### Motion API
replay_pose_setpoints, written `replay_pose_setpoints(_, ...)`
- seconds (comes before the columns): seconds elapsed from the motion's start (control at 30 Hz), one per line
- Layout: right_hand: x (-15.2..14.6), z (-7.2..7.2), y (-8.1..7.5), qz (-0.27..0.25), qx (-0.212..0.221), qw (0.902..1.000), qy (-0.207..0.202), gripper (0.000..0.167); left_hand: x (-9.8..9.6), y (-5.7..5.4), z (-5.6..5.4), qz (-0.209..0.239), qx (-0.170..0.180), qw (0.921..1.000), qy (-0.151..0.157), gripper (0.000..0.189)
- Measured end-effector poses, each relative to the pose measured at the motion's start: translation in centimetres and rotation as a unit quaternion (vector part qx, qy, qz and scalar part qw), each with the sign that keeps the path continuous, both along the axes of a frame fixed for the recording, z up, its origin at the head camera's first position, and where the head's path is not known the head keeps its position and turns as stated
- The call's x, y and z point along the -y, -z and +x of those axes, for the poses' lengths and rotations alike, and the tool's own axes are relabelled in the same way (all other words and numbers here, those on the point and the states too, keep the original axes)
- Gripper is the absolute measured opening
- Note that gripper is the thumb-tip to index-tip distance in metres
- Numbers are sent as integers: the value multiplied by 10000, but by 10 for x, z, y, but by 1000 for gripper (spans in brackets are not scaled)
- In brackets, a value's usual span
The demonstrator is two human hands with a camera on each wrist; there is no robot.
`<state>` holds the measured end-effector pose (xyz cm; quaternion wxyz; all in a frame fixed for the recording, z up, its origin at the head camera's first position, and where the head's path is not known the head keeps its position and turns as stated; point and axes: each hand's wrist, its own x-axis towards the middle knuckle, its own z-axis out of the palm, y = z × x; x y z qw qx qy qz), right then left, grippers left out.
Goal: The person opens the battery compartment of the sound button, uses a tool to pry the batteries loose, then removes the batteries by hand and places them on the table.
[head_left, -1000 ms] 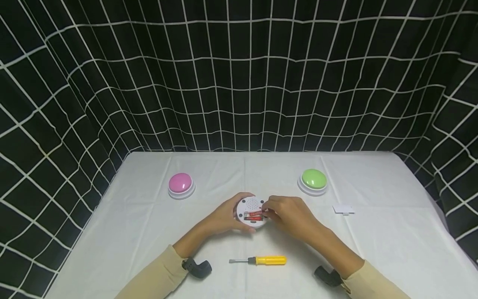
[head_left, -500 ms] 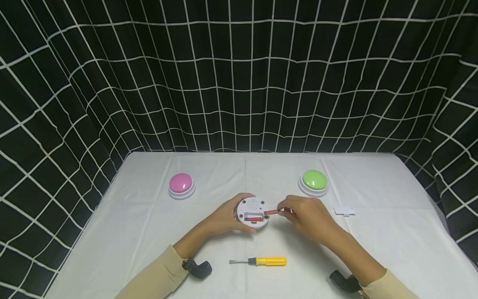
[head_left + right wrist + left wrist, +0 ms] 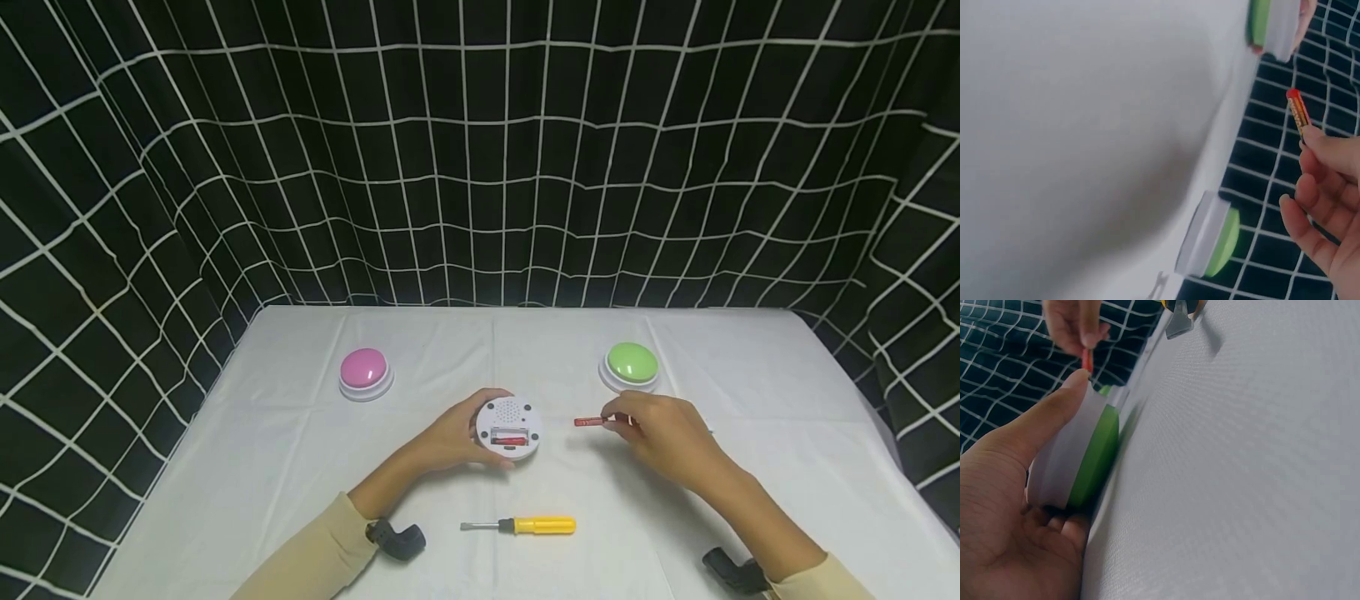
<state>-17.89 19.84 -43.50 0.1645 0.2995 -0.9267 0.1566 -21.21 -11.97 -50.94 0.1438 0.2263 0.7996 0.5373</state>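
My left hand (image 3: 453, 433) grips a round white button (image 3: 508, 408) by its rim, underside up. Its green dome (image 3: 1099, 456) faces down in the left wrist view. The battery compartment in the underside lies uncovered, with one red battery (image 3: 510, 441) in the slot nearer me. To the right, above the table, my right hand (image 3: 667, 437) pinches a second red battery (image 3: 588, 422) by one end. In the right wrist view that battery (image 3: 1298, 109) points away from the thumb and forefinger, apart from the button.
A pink button (image 3: 363, 368) stands at the back left and a green button (image 3: 632, 362) at the back right, just beyond my right hand. A flathead screwdriver (image 3: 543, 525) with a yellow handle lies nearest me. Gridded dark curtain (image 3: 480, 150) surrounds the white table.
My right hand has drawn one battery out of the compartment and carried it right, now covering most of the white cover on the table. The left hand and its button have stayed put.
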Motion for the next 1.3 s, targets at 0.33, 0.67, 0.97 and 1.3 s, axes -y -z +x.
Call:
replay_pose_setpoints(0.33,-20,-10,6,171,276,9990,314,21,0,0,2,-31,-8,10000,-17,99)
replay_pose_setpoints(0.67,-28,-19,9,395,440,9972,456,19,0,2,1,8,-7,10000,-30,100)
replay_pose_setpoints(0.97,-33,-24,15,485,485,9969,397,18,0,1,1,77,20,10000,6,99)
replay_pose_setpoints(1.3,-39,-31,18,764,559,9949,345,15,1,2,-1,-108,-78,9999,-24,100)
